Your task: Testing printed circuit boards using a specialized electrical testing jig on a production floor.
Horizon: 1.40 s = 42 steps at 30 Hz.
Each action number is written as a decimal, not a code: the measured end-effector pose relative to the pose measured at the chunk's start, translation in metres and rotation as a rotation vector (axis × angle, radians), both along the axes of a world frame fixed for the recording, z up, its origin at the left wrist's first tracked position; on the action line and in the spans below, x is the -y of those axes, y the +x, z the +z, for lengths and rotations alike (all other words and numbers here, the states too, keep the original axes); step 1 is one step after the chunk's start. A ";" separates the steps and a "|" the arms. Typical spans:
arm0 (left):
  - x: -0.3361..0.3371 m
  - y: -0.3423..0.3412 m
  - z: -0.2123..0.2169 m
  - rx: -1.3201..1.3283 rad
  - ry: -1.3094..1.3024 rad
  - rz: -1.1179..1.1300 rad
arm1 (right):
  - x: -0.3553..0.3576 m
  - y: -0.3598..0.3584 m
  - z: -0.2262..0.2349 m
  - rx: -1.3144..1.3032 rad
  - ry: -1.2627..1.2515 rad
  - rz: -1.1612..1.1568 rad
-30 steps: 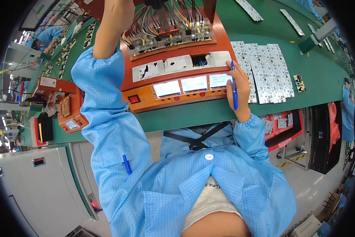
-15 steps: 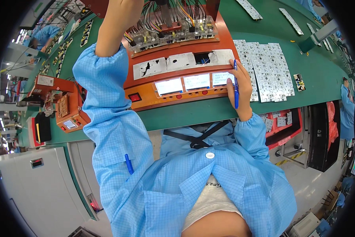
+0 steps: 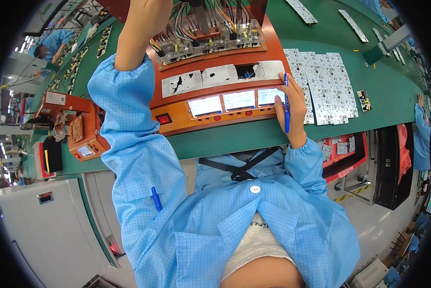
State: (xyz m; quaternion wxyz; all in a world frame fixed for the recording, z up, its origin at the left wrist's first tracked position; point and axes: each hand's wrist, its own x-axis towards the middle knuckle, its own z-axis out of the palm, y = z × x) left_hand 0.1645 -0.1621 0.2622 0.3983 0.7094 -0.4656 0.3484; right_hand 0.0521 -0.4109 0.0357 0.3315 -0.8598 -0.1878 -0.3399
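Note:
In front of me stands an orange-red test fixture (image 3: pixel 215 81) with small lit screens (image 3: pixel 239 100) along its front. A wired clear plate (image 3: pixel 210 45) is pressed low on its bed, and the board under it is mostly hidden. My left hand (image 3: pixel 150 12) reaches up to the fixture's upper part; its fingers fall outside the picture. At the fixture's right front edge rests my right hand (image 3: pixel 293 103), with a blue pen (image 3: pixel 287 108) held upright against its fingers. The fingertips touch the panel beside the rightmost screen.
Sheets of white circuit boards (image 3: pixel 330 89) lie right of the fixture on the green table (image 3: pixel 378 96), beside a small populated board (image 3: pixel 363 101). A red bin (image 3: pixel 345 153) with board pieces stands below the table edge. Another orange unit (image 3: pixel 86 137) sits at left.
The text on the fixture's screens has changed. My left hand has shifted very slightly left; my right hand and the pen stay in place.

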 end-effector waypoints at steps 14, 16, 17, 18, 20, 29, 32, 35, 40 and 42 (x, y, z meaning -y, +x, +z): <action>-0.006 0.011 -0.001 0.075 0.030 0.006 | 0.000 -0.001 0.001 0.009 0.004 0.001; 0.001 -0.002 0.003 0.014 0.027 0.017 | 0.000 -0.001 0.000 0.000 0.001 -0.010; 0.001 -0.002 0.002 0.013 0.028 0.017 | 0.000 -0.001 0.000 -0.001 0.002 -0.010; 0.000 -0.002 0.003 0.006 0.025 0.025 | -0.001 0.000 0.001 0.005 -0.003 -0.008; -0.008 0.003 -0.005 -0.002 0.025 0.035 | -0.002 0.000 0.000 0.009 -0.005 -0.004; -0.026 0.025 -0.025 -0.278 -0.062 0.015 | 0.002 0.000 0.000 0.015 -0.001 -0.003; -0.040 0.034 -0.036 -0.415 -0.093 0.057 | 0.002 -0.002 -0.001 0.014 0.003 0.005; -0.022 0.024 -0.031 -0.089 -0.022 0.172 | 0.004 -0.002 -0.002 0.001 -0.011 0.003; -0.094 0.062 -0.042 -0.054 0.136 0.324 | -0.002 -0.001 0.004 0.004 0.019 0.027; -0.062 0.026 -0.002 -0.047 0.047 0.274 | -0.001 -0.001 0.011 -0.009 -0.006 0.025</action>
